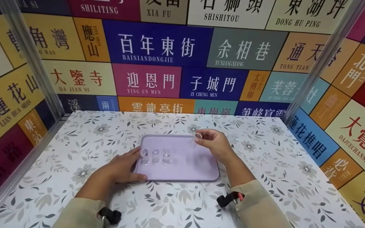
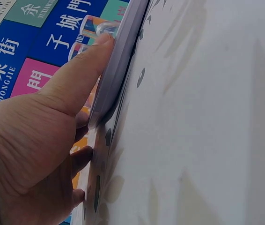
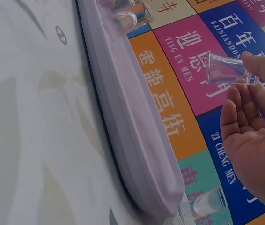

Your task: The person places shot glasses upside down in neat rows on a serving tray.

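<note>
clear cup (image 3: 226,69) partly behind right grip (image 3: 259,133)

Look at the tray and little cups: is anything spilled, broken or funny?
Nothing looks spilled or broken. One odd thing: the clear cup in the right hand seems upside down, its wide end pointing toward the purple tray, though cups usually face up.
</note>
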The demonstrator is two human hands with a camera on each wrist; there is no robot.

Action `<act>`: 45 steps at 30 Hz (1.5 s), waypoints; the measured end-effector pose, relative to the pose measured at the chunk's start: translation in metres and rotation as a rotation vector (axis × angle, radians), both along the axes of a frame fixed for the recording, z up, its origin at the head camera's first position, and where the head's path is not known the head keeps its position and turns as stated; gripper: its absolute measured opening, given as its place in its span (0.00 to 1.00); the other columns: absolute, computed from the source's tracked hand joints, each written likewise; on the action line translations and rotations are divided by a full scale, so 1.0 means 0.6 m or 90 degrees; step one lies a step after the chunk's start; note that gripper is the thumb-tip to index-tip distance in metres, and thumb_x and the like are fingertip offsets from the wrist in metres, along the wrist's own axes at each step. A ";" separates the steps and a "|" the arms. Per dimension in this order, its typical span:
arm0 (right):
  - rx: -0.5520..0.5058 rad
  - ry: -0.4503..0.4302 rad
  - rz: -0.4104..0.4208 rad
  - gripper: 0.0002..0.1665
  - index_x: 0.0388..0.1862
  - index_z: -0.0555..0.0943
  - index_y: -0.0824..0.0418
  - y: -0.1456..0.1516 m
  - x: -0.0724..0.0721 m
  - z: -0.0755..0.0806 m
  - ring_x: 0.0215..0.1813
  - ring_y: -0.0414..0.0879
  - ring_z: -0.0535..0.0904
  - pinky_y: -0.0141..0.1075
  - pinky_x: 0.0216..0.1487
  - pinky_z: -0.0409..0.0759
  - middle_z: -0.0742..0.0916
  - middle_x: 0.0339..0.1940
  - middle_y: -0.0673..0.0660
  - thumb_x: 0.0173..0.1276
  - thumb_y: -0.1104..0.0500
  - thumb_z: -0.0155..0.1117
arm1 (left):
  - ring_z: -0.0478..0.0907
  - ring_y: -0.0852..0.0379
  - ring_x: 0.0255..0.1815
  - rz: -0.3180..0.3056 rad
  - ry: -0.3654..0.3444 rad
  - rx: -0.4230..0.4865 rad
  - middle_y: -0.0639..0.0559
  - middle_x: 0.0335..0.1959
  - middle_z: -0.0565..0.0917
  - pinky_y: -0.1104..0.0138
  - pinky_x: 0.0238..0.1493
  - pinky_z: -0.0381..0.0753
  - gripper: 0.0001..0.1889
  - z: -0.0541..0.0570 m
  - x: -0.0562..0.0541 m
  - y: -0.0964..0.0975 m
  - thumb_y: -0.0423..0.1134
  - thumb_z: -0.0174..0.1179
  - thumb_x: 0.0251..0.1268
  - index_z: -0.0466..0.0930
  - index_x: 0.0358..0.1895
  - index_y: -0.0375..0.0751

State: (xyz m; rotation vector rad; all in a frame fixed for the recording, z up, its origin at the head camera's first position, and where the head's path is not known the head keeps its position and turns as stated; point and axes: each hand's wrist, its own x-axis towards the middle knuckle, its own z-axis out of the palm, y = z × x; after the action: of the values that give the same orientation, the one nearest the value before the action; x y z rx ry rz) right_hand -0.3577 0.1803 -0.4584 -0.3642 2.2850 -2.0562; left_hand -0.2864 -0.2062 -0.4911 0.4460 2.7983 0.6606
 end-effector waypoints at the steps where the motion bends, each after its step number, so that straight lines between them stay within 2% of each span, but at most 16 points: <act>1: 0.002 -0.004 0.000 0.24 0.62 0.87 0.65 -0.006 0.000 0.000 0.52 0.43 0.85 0.29 0.53 0.89 0.91 0.48 0.50 0.67 0.62 0.79 | 0.50 0.36 0.90 0.000 -0.002 -0.001 0.52 0.92 0.48 0.29 0.86 0.43 0.63 0.000 0.000 0.000 0.74 0.72 0.56 0.50 0.89 0.52; 7: -0.001 0.000 0.011 0.22 0.61 0.88 0.64 -0.040 0.002 0.000 0.51 0.42 0.86 0.29 0.52 0.89 0.92 0.48 0.50 0.69 0.63 0.78 | 0.50 0.36 0.91 0.001 -0.006 -0.001 0.52 0.92 0.48 0.30 0.87 0.42 0.63 0.000 -0.001 0.000 0.74 0.72 0.56 0.50 0.89 0.52; 11: -0.014 0.007 0.020 0.23 0.61 0.87 0.67 -0.057 0.002 -0.001 0.51 0.42 0.86 0.29 0.53 0.89 0.92 0.48 0.51 0.68 0.65 0.78 | 0.49 0.36 0.91 0.001 -0.007 0.002 0.52 0.92 0.48 0.29 0.87 0.42 0.63 0.001 -0.001 0.000 0.75 0.71 0.56 0.50 0.89 0.53; 17: -0.003 0.010 0.041 0.24 0.60 0.88 0.65 -0.076 0.003 -0.007 0.51 0.42 0.85 0.28 0.53 0.87 0.92 0.47 0.49 0.66 0.64 0.80 | 0.49 0.37 0.91 0.002 -0.007 0.002 0.52 0.92 0.47 0.30 0.87 0.41 0.63 0.003 0.000 0.001 0.75 0.71 0.56 0.50 0.89 0.51; 25: 0.055 0.010 0.058 0.24 0.59 0.88 0.67 -0.081 0.005 -0.023 0.46 0.41 0.84 0.27 0.46 0.84 0.92 0.45 0.49 0.66 0.62 0.80 | 0.49 0.36 0.91 -0.002 -0.010 0.001 0.51 0.92 0.47 0.30 0.87 0.41 0.63 0.004 0.002 0.002 0.74 0.71 0.57 0.49 0.89 0.50; 31: 0.125 -0.002 0.088 0.22 0.59 0.89 0.65 -0.087 0.004 -0.037 0.47 0.38 0.85 0.27 0.47 0.85 0.93 0.48 0.54 0.66 0.62 0.79 | 0.50 0.36 0.90 -0.005 0.001 0.005 0.50 0.92 0.48 0.28 0.86 0.44 0.63 0.002 0.001 0.000 0.73 0.72 0.57 0.50 0.89 0.50; 37: 0.144 -0.014 0.105 0.23 0.59 0.88 0.67 -0.092 0.003 -0.046 0.45 0.39 0.84 0.27 0.45 0.85 0.93 0.46 0.54 0.66 0.64 0.78 | 0.50 0.36 0.90 -0.004 -0.001 0.008 0.50 0.92 0.48 0.28 0.86 0.42 0.63 0.002 0.000 0.000 0.73 0.72 0.57 0.49 0.89 0.51; 45: 0.188 -0.031 0.121 0.22 0.58 0.89 0.60 -0.095 0.006 -0.052 0.44 0.41 0.84 0.30 0.45 0.86 0.91 0.45 0.54 0.65 0.62 0.79 | 0.50 0.36 0.90 -0.002 -0.002 0.007 0.51 0.92 0.48 0.29 0.86 0.42 0.63 0.003 0.000 0.001 0.73 0.72 0.56 0.50 0.89 0.51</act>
State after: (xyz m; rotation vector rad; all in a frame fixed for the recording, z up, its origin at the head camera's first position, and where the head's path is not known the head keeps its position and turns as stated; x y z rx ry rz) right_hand -0.3541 0.1235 -0.4895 -0.4848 2.3731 -1.5958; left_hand -0.2864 -0.2058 -0.4896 0.4509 2.7927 0.6754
